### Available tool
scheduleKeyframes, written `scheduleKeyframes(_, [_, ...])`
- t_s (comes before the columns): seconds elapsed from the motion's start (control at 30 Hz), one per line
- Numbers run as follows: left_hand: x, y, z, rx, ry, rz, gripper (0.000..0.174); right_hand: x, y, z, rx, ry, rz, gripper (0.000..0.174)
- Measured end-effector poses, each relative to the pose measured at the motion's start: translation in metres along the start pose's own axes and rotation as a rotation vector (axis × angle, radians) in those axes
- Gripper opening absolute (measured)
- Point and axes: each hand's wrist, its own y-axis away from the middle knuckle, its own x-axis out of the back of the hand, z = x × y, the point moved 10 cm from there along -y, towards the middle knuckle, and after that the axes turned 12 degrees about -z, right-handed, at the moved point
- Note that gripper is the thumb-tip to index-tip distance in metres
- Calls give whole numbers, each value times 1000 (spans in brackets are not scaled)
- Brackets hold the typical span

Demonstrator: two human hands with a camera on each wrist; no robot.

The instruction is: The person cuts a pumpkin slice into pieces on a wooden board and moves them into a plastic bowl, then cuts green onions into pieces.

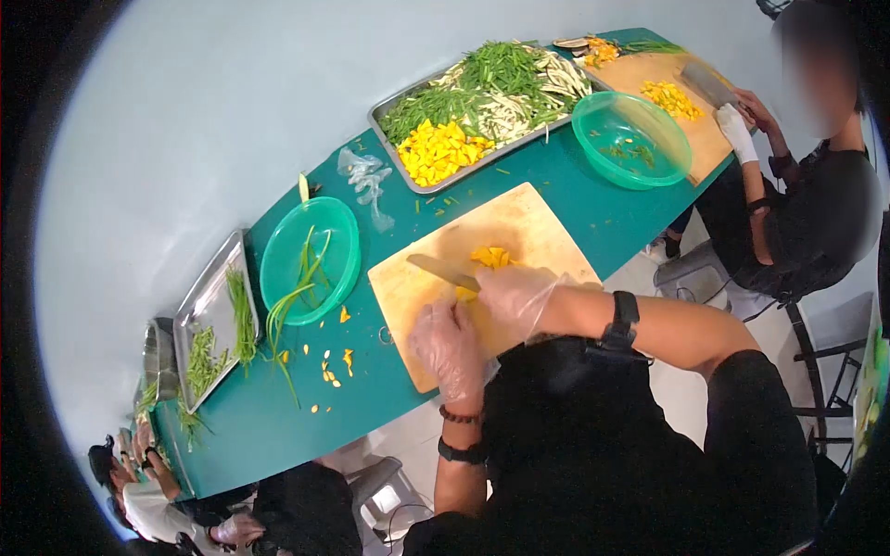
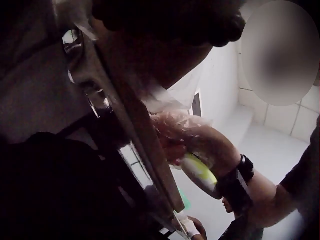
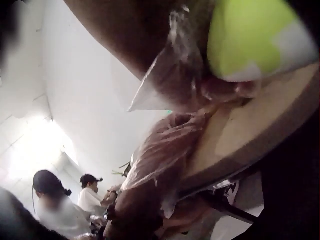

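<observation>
On my feed the right hand [image 1: 514, 295], in a clear plastic glove, has its fingers wrapped round the handle of a knife [image 1: 443, 271]. The blade runs out from that hand across the wooden cutting board [image 1: 519, 218]. From the left wrist view I see the same hand [image 2: 175, 135] closed on a yellow-green handle [image 2: 200, 172].

The left hand [image 1: 448, 345], gloved too, lies knuckles up on the board's near part, just beside the right hand. I cannot tell whether its fingers pinch anything. In the right wrist view it [image 3: 160, 150] sits at the board's edge [image 3: 240, 135].

A small heap of yellow pieces [image 1: 491, 256] lies on the board just beyond the right hand, close to the blade.

Out past the left hand stands a green bowl [image 1: 311, 261] with long green stalks hanging over its rim, and scattered yellow bits [image 1: 329, 361] lie on the teal table [image 1: 593, 213] near it. Well beyond both hands sits a metal tray [image 1: 482, 97] heaped with cut greens, pale strips and yellow cubes. A second green bowl [image 1: 632, 139] stands beyond the right hand, and past it another person works at a second board [image 1: 649, 67]
</observation>
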Motion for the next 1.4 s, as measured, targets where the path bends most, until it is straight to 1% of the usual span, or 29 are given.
scheduleKeyframes(0.07, [1, 1, -3, 7, 74, 29, 14, 1, 1, 13, 78, -89, 67, 23])
scheduleKeyframes(0.1, [3, 0, -4, 17, 119, 49, 15, 6, 11, 7, 90, -27, 138, 22])
scheduleKeyframes(0.2, [11, 4, -1, 53, 95, 139, 15, 14, 38, 3, 77, -77, 243, 29])
scheduleKeyframes(0.3, [5, 2, -14, 178, 86, 88, 15, 10, 47, 4, 87, -45, 245, 32])
scheduleKeyframes(0.4, [11, 2, -10, 167, 80, 149, 15, 10, 56, 8, -41, -23, 198, 38])
scheduleKeyframes(0.5, [5, 2, -10, 125, 109, 110, 20, 11, 58, 8, -169, -20, 101, 40])
scheduleKeyframes(0.6, [9, 10, -2, 91, 50, 165, 30, 11, 59, 3, -121, -19, 84, 40])
scheduleKeyframes(0.7, [5, 8, -5, 136, 68, 120, 41, 7, 58, 5, 10, -22, 157, 43])
scheduleKeyframes(0.8, [1, 4, -6, 169, 68, 59, 43, 9, 62, 5, -12, -14, 160, 39])
scheduleKeyframes(0.9, [1, 3, -6, 179, 53, 52, 42, 13, 65, 0, -47, -23, 128, 36])
scheduleKeyframes(1.0, [-2, 1, -3, 135, 104, 31, 39, 16, 66, -3, -43, 6, 124, 35])
scheduleKeyframes(1.1, [-3, -2, 2, 17, 154, 49, 38, 17, 64, 0, -56, -6, 121, 32])
scheduleKeyframes(1.2, [-2, -4, 3, 31, 166, 23, 40, 17, 63, 3, -46, -73, 147, 30])
scheduleKeyframes(1.3, [-1, -2, 6, -18, 190, 48, 41, 15, 62, 3, -23, -21, 165, 29])
scheduleKeyframes(1.4, [1, -3, 8, 9, 193, 36, 40, 18, 62, 1, -71, -52, 144, 28])
